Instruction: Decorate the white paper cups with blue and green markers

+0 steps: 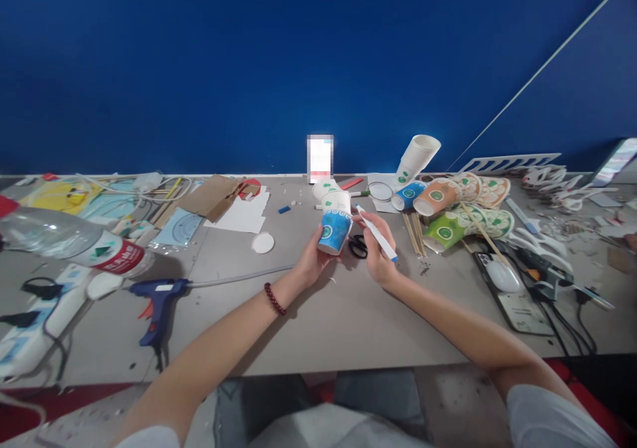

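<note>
My left hand [312, 257] is closed around a paper cup [334, 230], painted blue on its lower part and white with green marks above. The cup is held tilted over the middle of the table. Between the fingers of my right hand [381, 245] is a white marker [377, 234] with blue ends, its upper tip close to the cup's right side. Black scissor handles [357, 246] show on the table between my hands, and the rest of the scissors is hidden. Behind the held cup lies another white cup [324, 188], partly covered.
A blue glue gun [162, 305] and a plastic bottle [84, 239] lie on the left. Coloured paper cups [442, 232] and a leaning stack of white cups [418, 158] are at right, near a phone [522, 308] with a mouse [502, 276] on it. A blue wall closes the back.
</note>
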Motion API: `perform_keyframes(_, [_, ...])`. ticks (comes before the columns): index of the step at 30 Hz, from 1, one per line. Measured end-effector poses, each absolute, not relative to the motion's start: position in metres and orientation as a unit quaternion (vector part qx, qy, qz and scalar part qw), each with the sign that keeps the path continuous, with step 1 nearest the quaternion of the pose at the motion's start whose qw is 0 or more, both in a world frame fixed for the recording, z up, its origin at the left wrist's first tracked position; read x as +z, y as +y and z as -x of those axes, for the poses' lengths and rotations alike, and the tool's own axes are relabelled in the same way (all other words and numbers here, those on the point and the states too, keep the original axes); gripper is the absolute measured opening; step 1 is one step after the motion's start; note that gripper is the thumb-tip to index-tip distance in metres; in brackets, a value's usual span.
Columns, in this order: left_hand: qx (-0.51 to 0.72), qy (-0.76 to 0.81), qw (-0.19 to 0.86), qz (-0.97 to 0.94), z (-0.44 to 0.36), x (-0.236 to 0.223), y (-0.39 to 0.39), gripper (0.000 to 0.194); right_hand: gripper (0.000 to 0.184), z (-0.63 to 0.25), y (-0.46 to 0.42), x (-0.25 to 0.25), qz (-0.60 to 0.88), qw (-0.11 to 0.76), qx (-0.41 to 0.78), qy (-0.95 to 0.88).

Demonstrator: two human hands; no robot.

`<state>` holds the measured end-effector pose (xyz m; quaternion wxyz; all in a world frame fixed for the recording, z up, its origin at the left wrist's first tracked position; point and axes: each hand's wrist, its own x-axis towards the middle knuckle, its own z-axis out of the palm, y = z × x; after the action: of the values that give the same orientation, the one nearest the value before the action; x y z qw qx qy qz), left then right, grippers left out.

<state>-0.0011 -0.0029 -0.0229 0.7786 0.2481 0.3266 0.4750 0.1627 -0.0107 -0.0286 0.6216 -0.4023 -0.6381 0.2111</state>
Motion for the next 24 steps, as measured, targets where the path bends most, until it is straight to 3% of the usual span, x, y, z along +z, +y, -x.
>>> perform_keyframes(6, [0.444, 0.345, 0.8, -0.21, 0.003, -0.02, -0.001, 0.032, 0.035, -0.162, -0.011, -0.009, 0.411, 0.622, 0.235, -0.624])
perform_keyframes(14, [0.433, 0.32, 0.812, -0.223, 0.002, -0.022, -0.002, 0.042, 0.038, -0.159, -0.006, 0.005, 0.442, 0.566, 0.335, -0.61])
perform_keyframes(24, [0.443, 0.336, 0.784, -0.277, 0.0, -0.023, -0.005, 0.058, 0.019, -0.164, -0.01, 0.029, 0.442, 0.465, 0.267, -0.719])
